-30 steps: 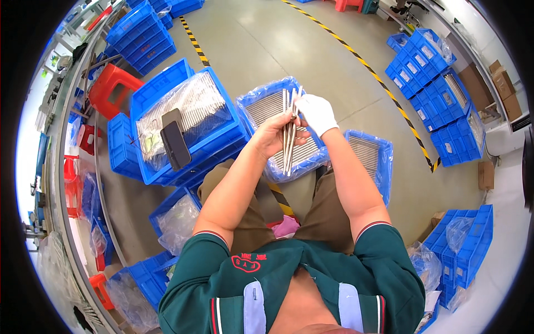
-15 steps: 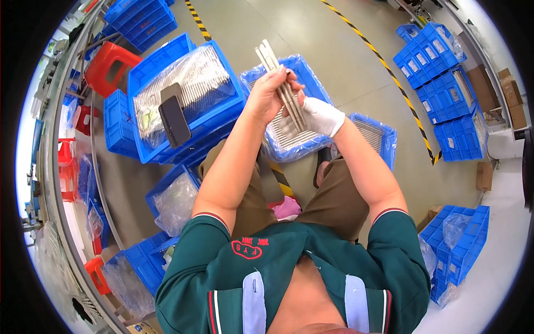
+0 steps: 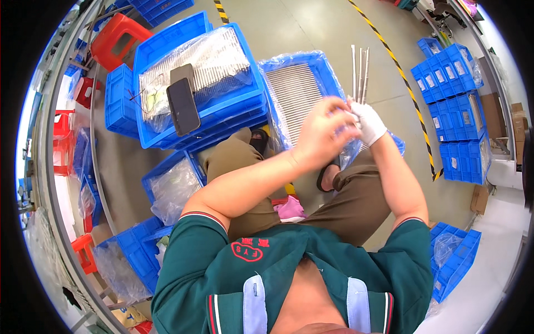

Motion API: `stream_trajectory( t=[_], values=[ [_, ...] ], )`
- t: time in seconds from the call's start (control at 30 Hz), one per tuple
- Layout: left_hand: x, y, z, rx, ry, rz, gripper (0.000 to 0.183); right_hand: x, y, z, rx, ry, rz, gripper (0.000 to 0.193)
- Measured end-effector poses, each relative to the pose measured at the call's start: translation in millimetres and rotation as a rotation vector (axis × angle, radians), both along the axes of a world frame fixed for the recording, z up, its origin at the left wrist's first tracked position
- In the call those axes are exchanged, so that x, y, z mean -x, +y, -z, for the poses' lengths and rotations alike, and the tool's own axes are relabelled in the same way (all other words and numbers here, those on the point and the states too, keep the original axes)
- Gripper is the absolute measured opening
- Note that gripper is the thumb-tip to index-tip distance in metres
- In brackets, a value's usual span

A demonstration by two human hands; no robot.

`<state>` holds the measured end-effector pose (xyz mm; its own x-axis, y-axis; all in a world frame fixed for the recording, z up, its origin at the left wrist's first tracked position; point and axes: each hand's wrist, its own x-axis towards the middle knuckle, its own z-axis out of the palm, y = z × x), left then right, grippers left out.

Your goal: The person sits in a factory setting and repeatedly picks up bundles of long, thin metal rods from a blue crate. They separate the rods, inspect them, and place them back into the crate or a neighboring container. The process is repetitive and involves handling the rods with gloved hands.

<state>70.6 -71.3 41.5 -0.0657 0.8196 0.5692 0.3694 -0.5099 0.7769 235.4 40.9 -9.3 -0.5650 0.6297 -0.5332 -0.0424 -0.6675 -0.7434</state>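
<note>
My right hand [image 3: 368, 125], in a white glove, is closed round several thin metal rods [image 3: 360, 78] that stick out beyond it, their far ends slightly spread. Close beside it on the left is my bare left hand [image 3: 325, 133], blurred by motion, its fingers bent and apart with nothing visible in them. Below and left of the hands, a blue crate [image 3: 328, 72] lined with clear plastic holds a layer of similar rods [image 3: 292, 92].
A stack of blue crates [image 3: 253, 103] at the left bears plastic-covered rods and a dark phone [image 3: 182, 106] on a holder. Red stools [image 3: 119, 42] stand farther left. More blue crates [image 3: 453, 114] are stacked at the right, past a yellow-black floor stripe [image 3: 409, 92].
Both hands have moved right, away from above the lined crate. The left hand has let go of the rods, which now stay in the gloved right hand.
</note>
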Motion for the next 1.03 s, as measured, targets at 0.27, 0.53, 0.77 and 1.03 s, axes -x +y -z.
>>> stream_trajectory(
  t=[0.27, 0.53, 0.77, 1.03],
  values=[
    [-12, -18, 11, 0.109, 0.3, 0.498, 0.026, -41, 47, 62, -1.001, -1.408, -0.584, 0.04],
    [-25, -48, 21, 0.191, 0.316, 0.856, 0.028, -40, 51, 115, -1.275, -1.353, -1.003, 0.018],
    [-20, -42, 15, 0.246, 0.319, 0.851, 0.027, -29, 58, 149, -1.396, -1.186, -1.126, 0.012],
    [-17, -35, 13, 0.28, 0.374, 0.831, 0.027, -2, 66, 178, -1.35, -0.978, -1.315, 0.035]
  ],
)
